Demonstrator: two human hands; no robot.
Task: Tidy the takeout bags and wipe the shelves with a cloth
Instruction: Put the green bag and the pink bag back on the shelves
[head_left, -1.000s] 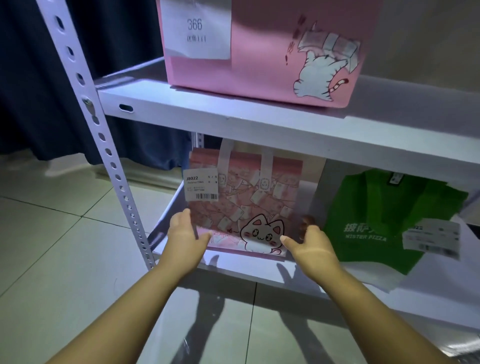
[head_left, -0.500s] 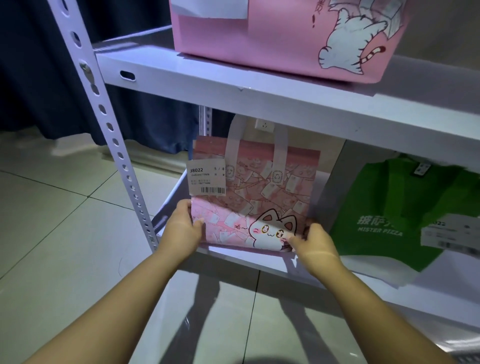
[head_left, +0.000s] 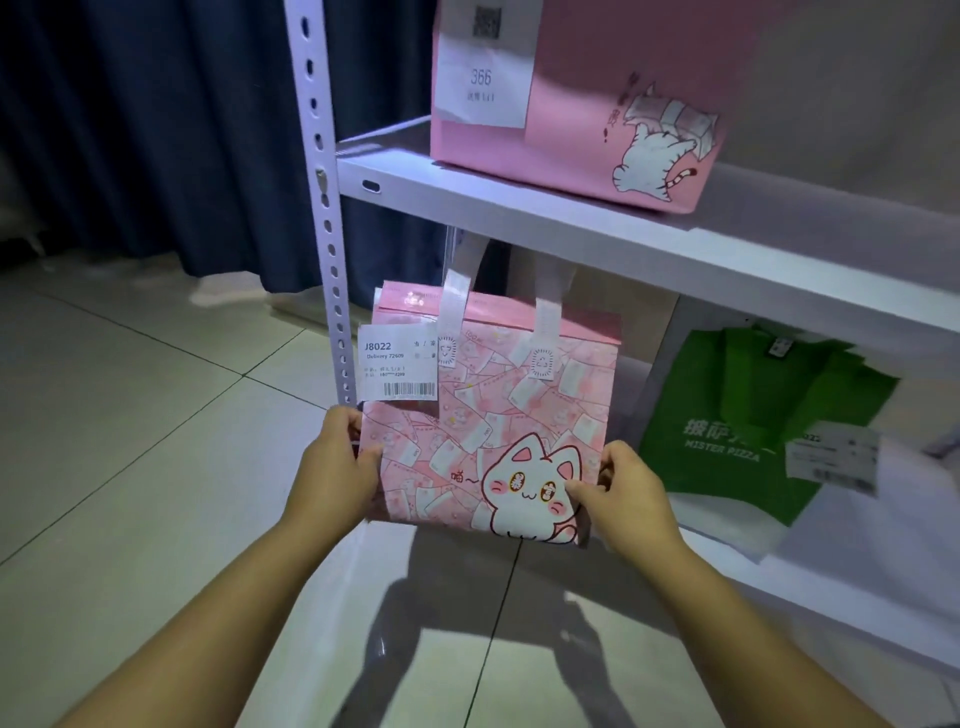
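- Gripping w/ both hands: left hand (head_left: 337, 462) holds the lower-left corner of the pink cat bag (head_left: 493, 410), thumb on the front face; right hand (head_left: 631, 493) pinches the lower-right corner, thumb on the cat print.
- Bag is upright at the front-left of the lower shelf (head_left: 779, 587), just beside the perforated post (head_left: 324, 208). Can't tell if its base rests on the shelf lip or hangs clear.
- Delivery label (head_left: 397, 369), reading J8022, is stuck at the bag's top-left. Handles stand up, top looks folded shut, contents not visible.
- Green pizza bag (head_left: 727, 410) sits slumped on the same shelf to the right, apart from the pink one, w/ its own receipt. Inside hidden too.
- Big pink bag (head_left: 571, 104), tagged 366, is on the upper shelf (head_left: 571, 228). Top out of frame, so contents unknown.
- Progress, my read: early. Tidying stage only, one bag in hand and two others not touched. No cloth in view, so wiping prob. not started on either shelf.
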